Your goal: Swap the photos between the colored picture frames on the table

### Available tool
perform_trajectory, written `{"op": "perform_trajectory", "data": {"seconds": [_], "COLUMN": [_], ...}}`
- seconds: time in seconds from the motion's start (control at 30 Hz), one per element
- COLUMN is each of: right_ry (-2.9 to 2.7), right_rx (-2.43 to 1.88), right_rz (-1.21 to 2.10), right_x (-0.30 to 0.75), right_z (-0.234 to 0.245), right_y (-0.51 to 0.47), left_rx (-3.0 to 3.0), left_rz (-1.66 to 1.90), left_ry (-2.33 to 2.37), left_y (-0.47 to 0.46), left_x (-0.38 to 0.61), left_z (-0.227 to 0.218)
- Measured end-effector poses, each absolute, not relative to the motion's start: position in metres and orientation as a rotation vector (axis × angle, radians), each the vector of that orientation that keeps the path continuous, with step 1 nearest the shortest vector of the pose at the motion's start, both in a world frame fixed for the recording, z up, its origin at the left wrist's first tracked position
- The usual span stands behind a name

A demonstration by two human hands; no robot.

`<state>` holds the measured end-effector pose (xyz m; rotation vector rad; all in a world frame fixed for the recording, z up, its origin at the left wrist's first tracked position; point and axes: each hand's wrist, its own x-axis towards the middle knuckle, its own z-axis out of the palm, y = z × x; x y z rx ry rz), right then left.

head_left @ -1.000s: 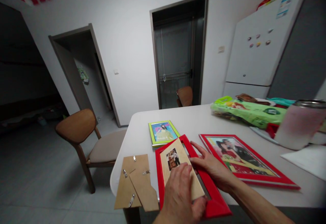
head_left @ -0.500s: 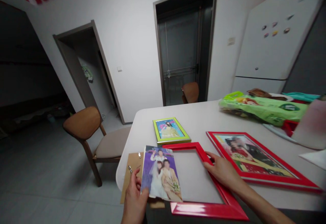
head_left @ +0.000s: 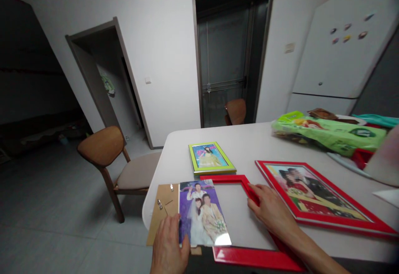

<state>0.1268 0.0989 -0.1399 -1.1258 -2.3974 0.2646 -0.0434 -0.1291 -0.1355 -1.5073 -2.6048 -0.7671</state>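
My left hand (head_left: 170, 240) is at the lower left edge of a glossy wedding photo (head_left: 201, 215), thumb and fingers closed at that edge. The photo covers the left side of an empty red picture frame (head_left: 249, 257), with the table showing through the frame's opening. My right hand (head_left: 271, 207) grips the right side of this frame. Under and left of the photo lies a brown backing board (head_left: 156, 215) with metal clips (head_left: 160, 204). The left fingertips partly cover the board.
A small yellow-green framed picture (head_left: 212, 157) lies behind. At right is a larger red framed couple photo (head_left: 321, 195). A green plastic package (head_left: 333, 132) sits at the table's (head_left: 183, 139) back right. A wooden chair (head_left: 101, 145) stands left of it.
The photo has shifted slightly right and lies flatter, with glare at its lower right corner. My left hand has turned, its back now upward. My right hand still holds the frame.
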Motion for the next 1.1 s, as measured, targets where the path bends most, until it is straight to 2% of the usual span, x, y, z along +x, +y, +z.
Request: {"op": "perform_trajectory", "data": {"seconds": [0.07,0.3,0.4,0.5,0.6,0.73,0.87,0.97,1.1], "right_ry": [-2.337,-1.960,-1.782,-1.614,-1.470,-1.326,-1.124,-1.137,-1.376], "right_rx": [-1.026,-1.001,-0.860,-0.733,-0.697,-0.898,-0.815,-0.841,-1.000], "right_rz": [0.464,1.679,1.960,2.022,2.011,2.013,2.070,1.917,1.779], "right_x": [0.116,0.067,0.058,0.058,0.062,0.069,0.081,0.097,0.122], "right_z": [-0.135,-0.138,-0.125,-0.102,-0.089,-0.099,-0.113,-0.112,-0.105], "right_y": [0.087,0.049,0.040,0.031,0.024,0.021,0.027,0.043,0.075], "left_rx": [-1.567,-2.028,-1.989,-1.938,-1.725,-1.126,-0.834,-0.883,-1.147], "left_rz": [-0.772,-0.738,-0.757,-1.067,-1.610,-2.419,-3.062,-3.246,-2.999], "left_ry": [-2.567,-2.438,-2.400,-2.239,-2.144,-2.157,-1.897,-1.820,-2.079], "left_y": [-0.127,-0.112,-0.105,-0.099,-0.096,-0.088,-0.076,-0.071,-0.074], "left_x": [-0.039,-0.019,-0.017,-0.019,-0.019,-0.004,0.014,0.019,0.016], "left_z": [-0.136,-0.146,-0.150,-0.145,-0.132,-0.115,-0.112,-0.114,-0.120]}}
